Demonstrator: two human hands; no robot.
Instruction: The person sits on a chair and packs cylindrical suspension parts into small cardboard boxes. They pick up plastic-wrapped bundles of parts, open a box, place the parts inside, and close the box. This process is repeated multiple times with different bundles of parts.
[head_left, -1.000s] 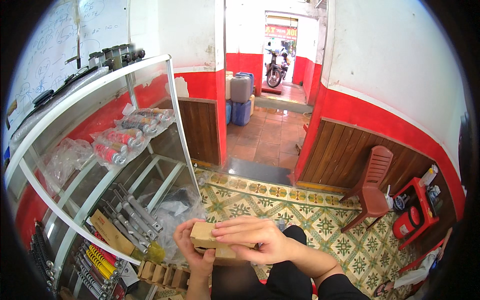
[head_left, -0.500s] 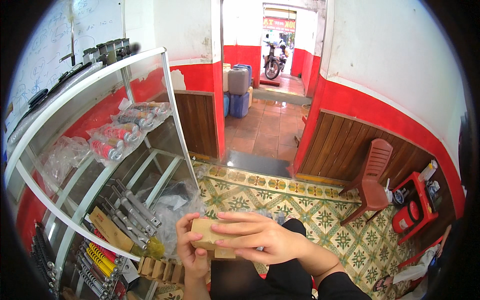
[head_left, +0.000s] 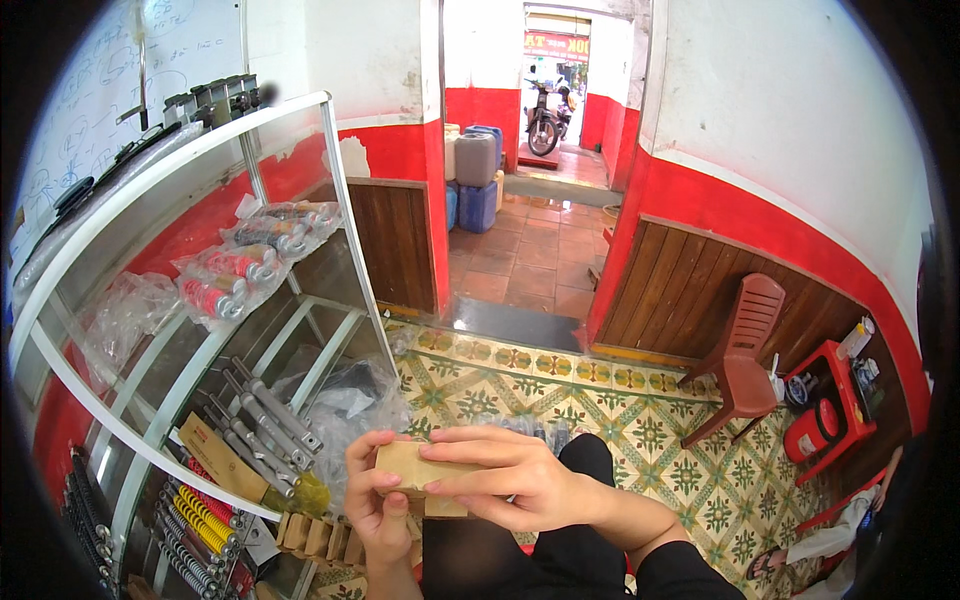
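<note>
Above my lap, both hands grip a small brown cardboard box (head_left: 415,460). My left hand (head_left: 375,510) closes round its left end, fingertips on the top and far side, thumb at the near lower edge. My right hand (head_left: 525,482) lies across the right part, fingers bent over the box and pressed on it. A flap or lower part of the box shows under the right fingers. Similar brown boxes (head_left: 318,540) stand in a row to the left of my left hand, by the cabinet's lower edge.
A glass cabinet (head_left: 345,230) on the left holds bagged red shock absorbers (head_left: 215,295), grey tubes (head_left: 270,420) and yellow springs (head_left: 205,515). A brown plastic chair (head_left: 745,350) and a red stool (head_left: 835,400) stand right. Jugs (head_left: 475,160) line the doorway. Another person's leg (head_left: 820,545) shows lower right.
Both hands and the box have shifted slightly to the left. My right fingers sit a little differently on the box's top.
</note>
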